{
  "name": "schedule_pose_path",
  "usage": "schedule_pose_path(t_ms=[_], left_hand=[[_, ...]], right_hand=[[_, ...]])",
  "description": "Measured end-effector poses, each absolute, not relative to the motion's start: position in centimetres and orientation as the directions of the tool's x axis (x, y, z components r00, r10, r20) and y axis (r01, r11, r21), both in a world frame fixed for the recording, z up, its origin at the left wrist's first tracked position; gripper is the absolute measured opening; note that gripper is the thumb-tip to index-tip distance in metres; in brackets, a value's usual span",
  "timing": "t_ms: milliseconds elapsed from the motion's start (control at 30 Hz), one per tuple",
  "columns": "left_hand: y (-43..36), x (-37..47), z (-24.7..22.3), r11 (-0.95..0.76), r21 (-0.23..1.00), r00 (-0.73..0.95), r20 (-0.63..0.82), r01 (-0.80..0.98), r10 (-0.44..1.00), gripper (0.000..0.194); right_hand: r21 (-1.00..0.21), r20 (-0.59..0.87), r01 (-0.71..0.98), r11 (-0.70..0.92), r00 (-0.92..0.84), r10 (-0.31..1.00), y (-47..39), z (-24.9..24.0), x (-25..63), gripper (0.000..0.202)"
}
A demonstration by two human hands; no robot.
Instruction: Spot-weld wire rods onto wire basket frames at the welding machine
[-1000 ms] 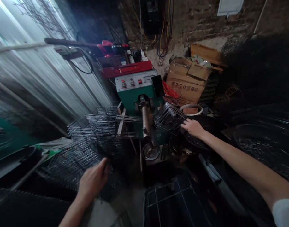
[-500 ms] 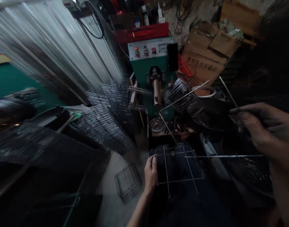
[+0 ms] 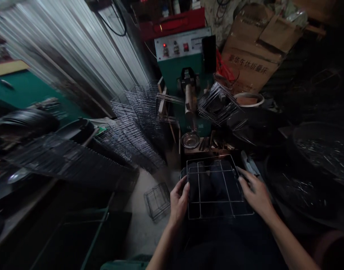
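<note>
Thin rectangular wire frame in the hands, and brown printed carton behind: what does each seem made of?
Wire frame: probably steel, bare and dull, given its thin grey, faintly glinting rods. Carton: cardboard, matt and creased, with a flap showing.

Dim light here, with deep shadow swallowing the right side. Over on the left, a pale corrugated metal wall slants down beside a green panel with a yellowish top edge. Straight ahead stands a green machine cabinet, a small red light glowing on its face, and just right of it a large cardboard box leans back. Below, a patch of grey floor shows.
</note>
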State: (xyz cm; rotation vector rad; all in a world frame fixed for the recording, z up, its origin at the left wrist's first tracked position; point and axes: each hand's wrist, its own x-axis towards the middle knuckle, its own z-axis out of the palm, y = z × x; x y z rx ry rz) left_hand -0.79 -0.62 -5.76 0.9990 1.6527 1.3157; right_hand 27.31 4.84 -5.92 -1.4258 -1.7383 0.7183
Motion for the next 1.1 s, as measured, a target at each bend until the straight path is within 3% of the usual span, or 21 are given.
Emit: schedule_pose_path(t_ms=[200,333,533,800,1100], left_hand=[[0.5,-1.0,-3.8,0.084,0.958,-0.370,0.024,0.273,0.929,0.050],[0.2,-1.7,-2.8,0.079,0.906,-0.320,0.064,0.416,0.945,0.049],[0.0,-2.7,-3.7,0.123,0.879,-0.220,-0.022,0.460,0.975,0.047],[0.6,-3.1,-5.9,0.091,0.873,-0.073,-0.065,0.478,0.995,0.051],[1.0,-3.5,-5.2,0.112,0.593,0.020,-0.212,0.797,0.977,0.058]], right_hand=[[-0.644,0.324,0.682,0.346,-0.167,0.931,6.8,-2.8,26.4,0.043],[-0.610,0.287,0.707,0.357,-0.223,0.932,6.8,-2.0,26.4,0.044],[-0.632,0.200,0.722,0.281,-0.199,0.960,4.2,-2.2,26.8,0.045],[-0.793,0.110,0.581,0.185,-0.162,0.981,3.0,-7.6,27.7,0.047],[-0.797,0.134,0.564,0.218,-0.187,0.973,3.9,-9.0,28.3,0.045]])
